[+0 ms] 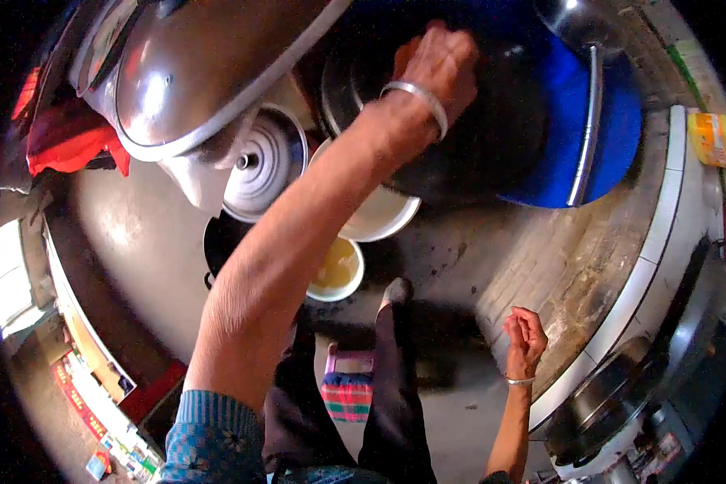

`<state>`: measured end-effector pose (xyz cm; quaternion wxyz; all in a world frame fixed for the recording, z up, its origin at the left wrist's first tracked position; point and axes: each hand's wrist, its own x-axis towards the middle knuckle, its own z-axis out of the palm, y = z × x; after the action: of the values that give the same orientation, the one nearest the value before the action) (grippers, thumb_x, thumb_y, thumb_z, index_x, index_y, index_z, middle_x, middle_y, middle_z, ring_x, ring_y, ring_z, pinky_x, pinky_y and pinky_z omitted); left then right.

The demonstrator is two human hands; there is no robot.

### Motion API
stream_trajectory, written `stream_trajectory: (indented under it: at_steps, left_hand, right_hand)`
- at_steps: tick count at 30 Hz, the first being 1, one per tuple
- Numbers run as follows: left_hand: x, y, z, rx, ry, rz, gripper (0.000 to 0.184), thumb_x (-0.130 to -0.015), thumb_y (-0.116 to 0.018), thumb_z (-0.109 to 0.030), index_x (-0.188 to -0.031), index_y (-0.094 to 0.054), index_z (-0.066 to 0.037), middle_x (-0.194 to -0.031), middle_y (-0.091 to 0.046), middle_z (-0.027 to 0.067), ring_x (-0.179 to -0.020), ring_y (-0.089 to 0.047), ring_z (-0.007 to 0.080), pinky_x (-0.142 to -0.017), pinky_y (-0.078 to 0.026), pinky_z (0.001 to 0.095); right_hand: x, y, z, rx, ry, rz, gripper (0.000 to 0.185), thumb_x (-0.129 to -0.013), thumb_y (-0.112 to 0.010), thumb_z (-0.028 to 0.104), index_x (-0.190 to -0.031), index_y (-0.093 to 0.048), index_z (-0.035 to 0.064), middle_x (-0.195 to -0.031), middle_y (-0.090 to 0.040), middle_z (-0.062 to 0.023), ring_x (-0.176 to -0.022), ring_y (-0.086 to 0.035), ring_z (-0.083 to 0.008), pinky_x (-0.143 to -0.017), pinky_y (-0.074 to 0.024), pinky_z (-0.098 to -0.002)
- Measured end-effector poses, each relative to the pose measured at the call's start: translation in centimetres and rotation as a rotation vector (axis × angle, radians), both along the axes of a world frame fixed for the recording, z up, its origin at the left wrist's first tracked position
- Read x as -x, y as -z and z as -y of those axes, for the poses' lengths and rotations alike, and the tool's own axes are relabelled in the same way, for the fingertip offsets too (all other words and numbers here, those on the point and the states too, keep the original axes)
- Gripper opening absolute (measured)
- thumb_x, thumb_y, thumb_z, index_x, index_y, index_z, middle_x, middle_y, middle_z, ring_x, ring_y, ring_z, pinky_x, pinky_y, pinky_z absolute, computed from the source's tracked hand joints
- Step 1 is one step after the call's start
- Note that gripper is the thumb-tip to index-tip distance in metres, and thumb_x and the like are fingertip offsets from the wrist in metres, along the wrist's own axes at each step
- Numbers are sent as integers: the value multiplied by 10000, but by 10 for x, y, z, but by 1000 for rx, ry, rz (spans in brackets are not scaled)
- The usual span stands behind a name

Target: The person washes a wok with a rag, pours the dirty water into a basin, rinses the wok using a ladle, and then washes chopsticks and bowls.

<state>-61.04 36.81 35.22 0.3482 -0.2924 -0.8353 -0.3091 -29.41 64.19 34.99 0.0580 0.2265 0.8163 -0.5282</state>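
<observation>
My left hand (440,68) is raised at the top middle, a bangle on its wrist, fingers curled over a large dark round pan (492,129). Whatever those fingers hold is hidden. Under the dark pan lies a blue round basin (621,137), with a metal ladle (586,129) resting across its right side. My right hand (526,343) hangs at the lower right, away from the vessels, its fingers bent together; nothing can be made out in them. Beneath my left forearm are a white bowl (391,214) and a smaller bowl with yellowish liquid (336,270).
A big metal lid (194,73) fills the upper left, beside a ringed lid (254,165). A low stool with a plaid cover (348,395) stands between my legs. White tiles edge a counter (621,310) at right, near a dark pot (609,395).
</observation>
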Motion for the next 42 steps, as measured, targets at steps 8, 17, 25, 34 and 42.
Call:
stream_trajectory:
  at_steps: [8,17,25,34,42]
  left_hand:
    - [15,4,-23,28,-366,177,191,-767,-486,-90,-929,-582,-55,-944,-579,188,-893,-557,374,-753,-479,454]
    - [-133,-29,43,54,12,223,342,-679,-622,-73,-995,-537,27,-949,-505,148,-818,-521,284,-634,-488,353]
    - [-368,57,127,40,185,873,287,-737,-595,-54,-1012,-524,-11,-1008,-547,147,-887,-563,317,-725,-499,379]
    - [-528,156,214,-392,-141,1353,339,-699,-596,-107,-1010,-542,17,-969,-562,194,-882,-547,387,-741,-474,429]
    - [-596,255,237,-862,-540,1461,309,-713,-578,-142,-955,-523,42,-859,-557,242,-826,-541,406,-719,-442,448]
  right_hand:
    - [-37,24,16,78,-43,138,187,-857,-542,79,-1035,-559,24,-812,-563,-43,-708,-550,-131,-683,-477,-266]
    - [-57,64,72,229,-63,218,247,-859,-586,220,-1022,-572,35,-800,-570,-24,-689,-537,-104,-621,-432,-228]
    - [-78,124,134,156,-180,195,197,-858,-571,140,-1023,-555,34,-797,-579,-39,-679,-547,-116,-618,-458,-243]
    - [-98,190,232,-71,-432,194,196,-788,-583,89,-978,-591,43,-804,-590,-40,-675,-561,-131,-606,-475,-261]
    - [-81,278,278,-322,-772,164,201,-795,-587,138,-959,-600,20,-808,-630,-84,-740,-593,-169,-695,-483,-287]
